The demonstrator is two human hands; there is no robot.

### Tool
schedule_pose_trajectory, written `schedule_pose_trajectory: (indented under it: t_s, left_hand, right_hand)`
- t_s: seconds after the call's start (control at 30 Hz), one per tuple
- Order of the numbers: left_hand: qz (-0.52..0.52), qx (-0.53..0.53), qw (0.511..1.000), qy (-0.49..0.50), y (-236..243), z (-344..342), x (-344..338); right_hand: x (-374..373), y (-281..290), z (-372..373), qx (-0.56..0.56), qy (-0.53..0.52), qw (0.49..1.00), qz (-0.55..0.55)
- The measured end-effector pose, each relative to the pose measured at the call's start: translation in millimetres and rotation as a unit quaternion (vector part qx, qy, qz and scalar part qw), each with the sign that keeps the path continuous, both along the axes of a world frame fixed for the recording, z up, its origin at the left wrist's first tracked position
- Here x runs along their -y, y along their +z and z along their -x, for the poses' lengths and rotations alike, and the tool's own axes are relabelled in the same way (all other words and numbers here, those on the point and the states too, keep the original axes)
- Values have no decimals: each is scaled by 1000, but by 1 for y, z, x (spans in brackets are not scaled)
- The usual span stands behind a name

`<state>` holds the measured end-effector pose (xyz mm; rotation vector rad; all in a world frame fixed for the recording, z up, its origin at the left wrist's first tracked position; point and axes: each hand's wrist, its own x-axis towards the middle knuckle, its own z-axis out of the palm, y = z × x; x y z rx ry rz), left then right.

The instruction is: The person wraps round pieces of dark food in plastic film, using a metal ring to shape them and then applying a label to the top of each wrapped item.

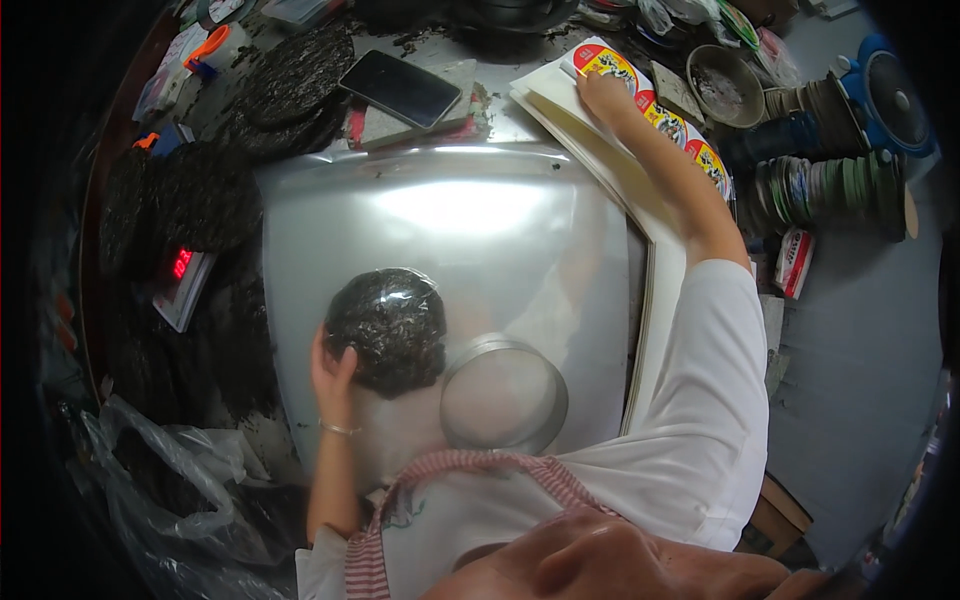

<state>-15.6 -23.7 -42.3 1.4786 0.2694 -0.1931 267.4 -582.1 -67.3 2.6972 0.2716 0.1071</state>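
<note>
Dark round pressed cake [387, 328], wrapped in clear film, sits on the shiny metal worktop [470, 215], left of centre and close to your body. Your left hand [332, 372] cups its lower-left edge, thumb up against the side, fingers curled on the rim, so it's touching, not lifting that you can see. A thin bracelet [338, 429] is on that wrist. Just right of the cake and below it lies a round metal ring mould [504, 393], nearly touching the cake's edge.

Your right arm stretches up and right, and your right hand [603, 93] lies flat, fingers together, pressing on the top sheet of a stack of white paper sheets [640, 205] along the worktop's right edge. Red-and-yellow printed labels [660, 115] run along the far side of the stack, right beside the hand.

Farther out: a black phone [400, 87] on a grey block at the top, more dark round cakes [295, 70] at upper left, a small scale with a red display [182, 285] to the left, clear plastic bags [175, 475] at lower left, a metal bowl [725, 85] and stacked discs [820, 180] at the upper right.
</note>
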Motion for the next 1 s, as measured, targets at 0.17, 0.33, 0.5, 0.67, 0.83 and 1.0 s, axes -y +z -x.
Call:
schedule_pose_trajectory:
  t_s: [0.17,0.33,0.5,0.67,0.83,1.0]
  left_hand:
    - [-15,0,1000,-15,-7,3,-6]
    - [-17,10,1000,-14,3,-2,4]
    - [14,4,1000,12,3,2,4]
    - [20,2,1000,-6,3,-2,4]
    - [42,2,999,8,2,3,4]
    - [65,-14,998,17,15,10,4]
  right_hand:
    - [-7,6,-4,-19,-9,999,38]
    - [35,4,-7,-17,80,995,-49]
    - [15,11,-1,21,-16,991,-134]
    - [121,37,55,350,-237,803,-420]
    - [16,127,146,456,-123,735,-486]
    - [-216,108,267,106,51,825,-552]
